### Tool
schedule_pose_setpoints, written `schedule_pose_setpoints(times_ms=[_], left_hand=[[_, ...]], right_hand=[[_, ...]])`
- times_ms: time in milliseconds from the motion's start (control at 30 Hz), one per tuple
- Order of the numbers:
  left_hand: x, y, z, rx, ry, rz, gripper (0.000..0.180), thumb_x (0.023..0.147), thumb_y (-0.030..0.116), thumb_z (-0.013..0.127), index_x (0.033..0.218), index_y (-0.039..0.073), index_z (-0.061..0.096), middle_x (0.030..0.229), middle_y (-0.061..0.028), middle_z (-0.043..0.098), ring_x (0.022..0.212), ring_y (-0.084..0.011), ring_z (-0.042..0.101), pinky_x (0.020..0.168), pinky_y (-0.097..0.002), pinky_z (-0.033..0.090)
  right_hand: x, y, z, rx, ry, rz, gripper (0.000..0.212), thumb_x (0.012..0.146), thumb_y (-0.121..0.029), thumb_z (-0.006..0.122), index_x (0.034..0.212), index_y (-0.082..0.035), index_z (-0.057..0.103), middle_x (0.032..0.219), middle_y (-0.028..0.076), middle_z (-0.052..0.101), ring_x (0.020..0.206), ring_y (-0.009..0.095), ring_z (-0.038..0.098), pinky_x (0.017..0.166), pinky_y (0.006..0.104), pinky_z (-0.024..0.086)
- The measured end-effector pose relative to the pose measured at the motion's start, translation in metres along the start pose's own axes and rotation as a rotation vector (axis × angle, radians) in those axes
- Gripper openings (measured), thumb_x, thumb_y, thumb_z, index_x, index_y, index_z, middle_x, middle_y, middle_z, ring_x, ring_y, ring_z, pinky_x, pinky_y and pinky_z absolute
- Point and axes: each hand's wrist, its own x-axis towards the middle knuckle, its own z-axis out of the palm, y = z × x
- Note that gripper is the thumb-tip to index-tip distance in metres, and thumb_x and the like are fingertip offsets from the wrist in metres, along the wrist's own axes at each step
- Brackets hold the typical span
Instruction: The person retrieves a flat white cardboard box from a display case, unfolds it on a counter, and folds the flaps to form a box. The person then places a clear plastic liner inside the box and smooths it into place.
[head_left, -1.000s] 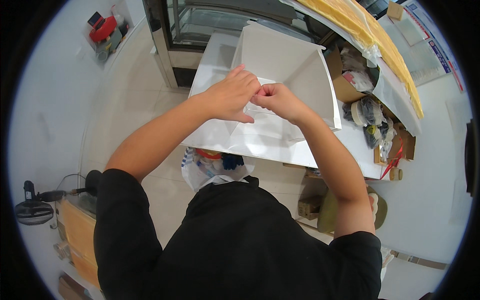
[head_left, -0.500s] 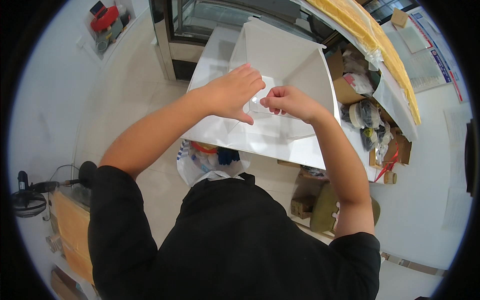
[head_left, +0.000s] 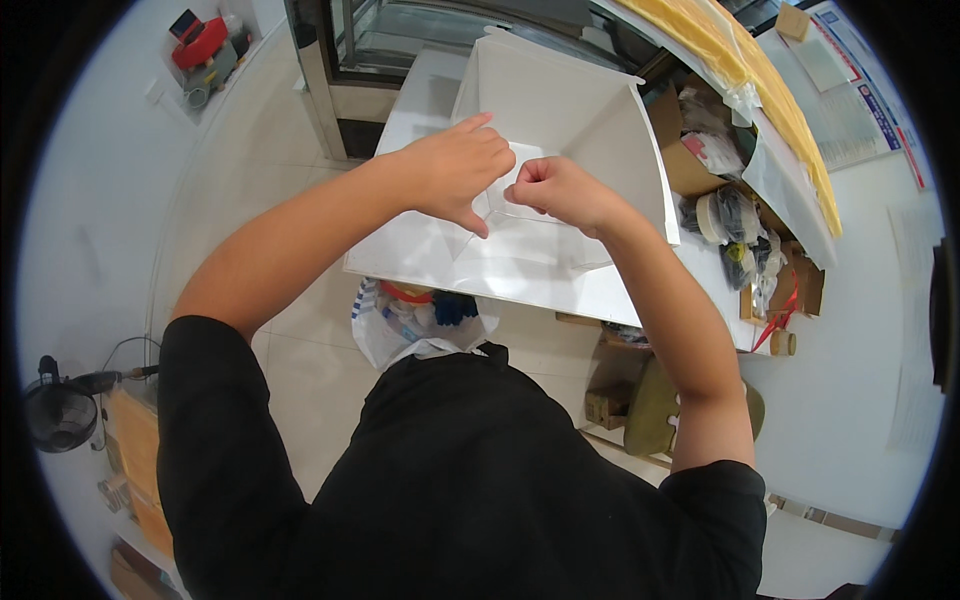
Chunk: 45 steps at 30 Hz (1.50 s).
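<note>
A white open-fronted box (head_left: pixel 555 90) with upright walls stands on the white table (head_left: pixel 400 250), its open side facing me. My left hand (head_left: pixel 455 172) is over the box's left front part, thumb spread away from the fingers, with nothing visible in its grasp. Close to its right, my right hand (head_left: pixel 562 192) is closed with the fingers curled in. Whatever it may pinch is hidden or too small to name. Beneath the hands, a shiny pale patch and a thin line show on the box's floor; I cannot tell whether that is clear film.
Right of the box are a cardboard box (head_left: pixel 690 165) of wrapped goods, tape rolls (head_left: pixel 712 218) and a red ribbon (head_left: pixel 782 318). A plastic bag (head_left: pixel 375 335) hangs below the table's front edge. Yellow sheeting (head_left: pixel 740 55) lies at the back right. A green chair (head_left: pixel 652 415) stands lower right.
Both hands have moved slightly left, keeping much the same shapes. The right fist has turned a little. The whole view has shifted slightly.
</note>
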Motion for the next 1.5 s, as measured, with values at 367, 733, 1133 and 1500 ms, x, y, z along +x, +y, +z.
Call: schedule_pose_setpoints(times_ms=[367,733,1133,1500], left_hand=[[-0.003,-0.001,0.014,-0.056,0.152,0.037,0.064,0.060,0.036,0.086,0.101,0.003,0.049,0.102,-0.0116,0.052,0.105,-0.0298,0.052,0.117,-0.0516,0.022],[-0.007,0.005,0.014,-0.097,0.112,-0.027,0.068,0.063,0.037,0.086,0.107,0.004,0.047,0.114,-0.0158,0.052,0.126,-0.0354,0.044,0.118,-0.0520,0.020],[-0.016,0.022,0.031,-0.144,0.319,-0.213,0.109,0.067,0.043,0.083,0.147,0.000,0.022,0.155,-0.0216,0.017,0.145,-0.0357,0.015,0.119,-0.0513,0.012],[-0.010,0.034,0.058,-0.340,0.544,-0.362,0.114,0.070,0.045,0.082,0.150,0.002,0.015,0.158,-0.0234,0.007,0.147,-0.0387,0.009,0.118,-0.0524,0.011]], right_hand=[[0.001,-0.004,0.000,0.045,-0.059,-0.011,0.023,0.087,-0.022,0.071,0.076,-0.009,0.057,0.069,-0.002,0.052,0.064,0.008,0.044,0.062,0.0234,0.038],[-0.009,-0.004,-0.019,-0.106,-0.241,0.007,0.027,0.095,-0.033,0.060,0.090,-0.007,0.064,0.083,-0.001,0.063,0.079,0.009,0.056,0.073,0.0246,0.044],[0.000,0.010,-0.020,0.178,-0.258,0.006,0.016,0.093,-0.024,0.065,0.088,-0.009,0.063,0.081,-0.001,0.062,0.078,0.009,0.057,0.069,0.0231,0.041],[0.007,0.001,-0.009,0.267,-0.252,0.042,0.012,0.091,-0.022,0.064,0.091,-0.010,0.065,0.086,0.003,0.068,0.078,0.011,0.058,0.073,0.0254,0.043]])
